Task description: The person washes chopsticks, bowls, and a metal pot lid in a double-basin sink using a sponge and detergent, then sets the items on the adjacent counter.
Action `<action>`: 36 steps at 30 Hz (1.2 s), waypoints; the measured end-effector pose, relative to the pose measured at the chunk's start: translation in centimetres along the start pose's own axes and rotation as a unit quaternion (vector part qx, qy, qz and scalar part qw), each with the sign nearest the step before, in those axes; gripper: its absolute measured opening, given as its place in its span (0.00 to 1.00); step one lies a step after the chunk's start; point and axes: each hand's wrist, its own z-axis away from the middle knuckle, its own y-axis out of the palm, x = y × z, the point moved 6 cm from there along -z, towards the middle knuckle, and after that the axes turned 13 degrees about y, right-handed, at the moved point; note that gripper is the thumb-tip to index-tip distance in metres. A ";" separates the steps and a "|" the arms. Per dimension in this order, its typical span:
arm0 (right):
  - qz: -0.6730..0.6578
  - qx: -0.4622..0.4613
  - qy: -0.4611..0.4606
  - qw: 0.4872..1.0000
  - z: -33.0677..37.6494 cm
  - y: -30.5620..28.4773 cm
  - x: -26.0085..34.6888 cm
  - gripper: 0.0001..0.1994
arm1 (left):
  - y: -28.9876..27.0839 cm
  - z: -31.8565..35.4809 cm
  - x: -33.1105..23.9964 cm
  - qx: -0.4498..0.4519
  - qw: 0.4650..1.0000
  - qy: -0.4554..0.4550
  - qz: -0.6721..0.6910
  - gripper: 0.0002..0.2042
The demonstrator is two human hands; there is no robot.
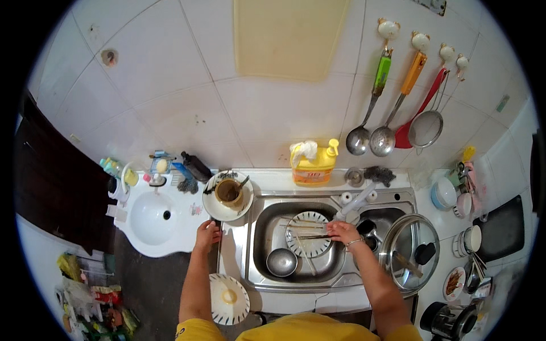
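Observation:
My right hand [343, 233] is closed on dark chopsticks [314, 236], which point left over the steel sink [259, 238]. Beneath them, in the left basin, lies a white plate [310, 219] with dark rim marks, with several loose chopsticks on and around it. A small metal bowl [282, 262] sits toward the near left of that basin. My left hand [208, 234], fingers loosely bent and seemingly holding nothing, is beside the counter's left edge. Just beyond it is a white dish [216, 211] bearing a brown-stained bowl [228, 192] with a utensil inside.
A glass lid [418, 227] covers part of the right basin, near the faucet [358, 202]. A patterned plate [229, 312] rests at near left. Behind the sink stands a yellow pump bottle [313, 170]. A white washbasin [151, 219] is at left; ladles [358, 140] hang on the wall.

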 end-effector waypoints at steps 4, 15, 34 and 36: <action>0.027 0.051 0.005 0.998 0.3 1.5 0.1 0.13 | -12.2 5.8 4.1 -0.002 0.962 0.140 -0.235 0.18; -0.107 -0.021 0.023 0.994 -3.8 1.4 -3.0 0.16 | -12.8 31.1 14.5 -0.026 0.965 -0.257 0.047 0.14; -0.140 -0.005 0.101 0.985 -1.2 -2.7 -6.5 0.13 | -1.1 14.0 9.9 -0.031 0.973 -0.142 0.179 0.11; -0.140 -0.010 0.107 0.984 -0.2 -3.1 -6.2 0.13 | -1.0 13.2 10.0 -0.045 0.973 -0.151 0.167 0.11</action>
